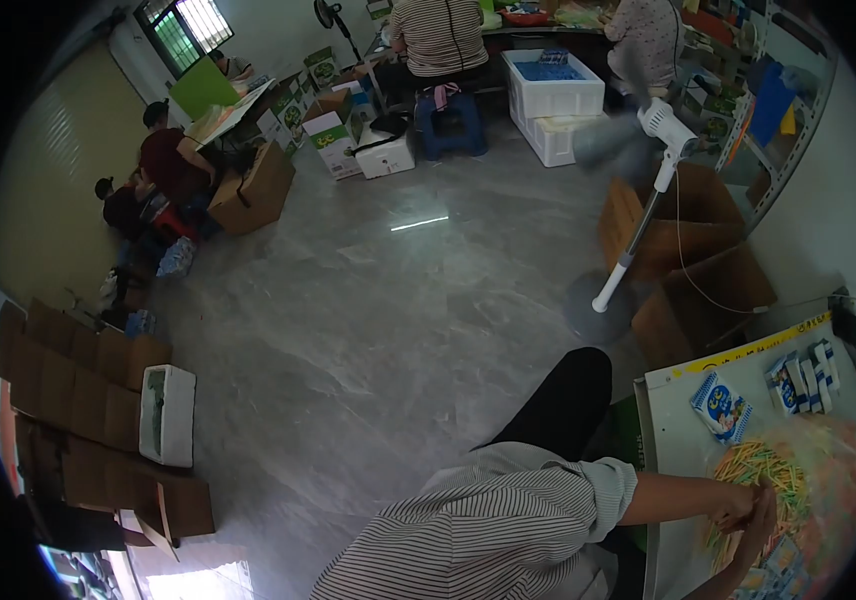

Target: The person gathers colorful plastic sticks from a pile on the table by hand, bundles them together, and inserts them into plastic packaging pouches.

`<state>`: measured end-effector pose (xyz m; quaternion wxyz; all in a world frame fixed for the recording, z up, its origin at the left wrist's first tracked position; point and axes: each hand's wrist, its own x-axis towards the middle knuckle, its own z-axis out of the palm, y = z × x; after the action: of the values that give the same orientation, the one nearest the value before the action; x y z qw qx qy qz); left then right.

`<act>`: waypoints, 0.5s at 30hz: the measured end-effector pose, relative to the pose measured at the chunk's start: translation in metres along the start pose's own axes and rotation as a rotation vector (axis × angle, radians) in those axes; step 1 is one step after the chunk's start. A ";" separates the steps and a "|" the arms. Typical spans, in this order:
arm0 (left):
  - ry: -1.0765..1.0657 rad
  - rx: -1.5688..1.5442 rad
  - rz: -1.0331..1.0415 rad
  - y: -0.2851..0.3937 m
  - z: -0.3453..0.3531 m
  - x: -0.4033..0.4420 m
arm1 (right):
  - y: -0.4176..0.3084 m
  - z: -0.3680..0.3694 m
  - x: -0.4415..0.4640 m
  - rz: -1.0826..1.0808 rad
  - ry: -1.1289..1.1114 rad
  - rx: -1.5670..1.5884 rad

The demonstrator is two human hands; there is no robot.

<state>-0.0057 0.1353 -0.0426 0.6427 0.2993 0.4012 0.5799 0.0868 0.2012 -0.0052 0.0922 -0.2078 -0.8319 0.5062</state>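
My left hand (732, 507) reaches in from the striped sleeve, fingers curled closed over a heap of thin yellow, green and orange sticks (763, 468). My right hand (763, 516) comes up from the lower edge and meets the left, its fingers bent together. What either hand holds is too small and hidden to make out. The sticks lie at the mouth of a clear plastic bag (833, 470) on the white table (676, 440). A blue-and-white packet (721, 408) lies above the heap, with several smaller packets (803, 382) beside it.
More small packets (780, 575) lie below the heap. A white standing fan (638, 235) and open cardboard boxes (673, 225) stand beyond the table. A white foam box (168, 415) and brown cartons (98, 400) line the left. Other people sit at tables farther back.
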 end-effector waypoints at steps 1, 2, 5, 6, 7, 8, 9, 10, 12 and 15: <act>0.028 0.085 -0.081 0.001 -0.002 0.003 | -0.026 0.018 -0.001 -0.082 0.154 0.021; 0.029 0.086 -0.082 -0.004 -0.005 0.012 | -0.040 0.027 -0.001 -0.164 0.308 0.043; -0.140 -0.166 -0.183 -0.011 -0.013 0.022 | -0.025 0.016 0.005 0.001 0.267 0.145; -0.051 -0.162 -0.133 -0.005 -0.008 0.008 | -0.016 0.008 0.009 -0.003 0.266 0.146; 0.036 -0.156 -0.084 0.003 -0.004 -0.004 | -0.006 -0.001 0.012 -0.012 0.115 0.028; 0.036 -0.151 -0.083 0.001 -0.004 -0.003 | -0.011 -0.001 0.012 -0.022 -0.035 -0.089; 0.100 -0.227 -0.053 -0.002 -0.002 -0.002 | -0.013 0.003 0.012 -0.024 -0.033 -0.088; 0.163 -0.306 -0.022 -0.006 0.001 -0.001 | -0.015 0.008 0.010 -0.038 0.036 -0.017; 0.128 -0.354 0.011 -0.018 -0.003 0.015 | -0.021 0.014 0.006 -0.049 0.106 0.051; 0.164 -0.379 0.057 -0.020 -0.008 0.021 | -0.020 0.017 0.003 0.050 0.116 0.124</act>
<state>-0.0019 0.1526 -0.0672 0.6360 0.1361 0.3275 0.6854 0.0732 0.1808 0.0048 0.1401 -0.2516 -0.7867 0.5461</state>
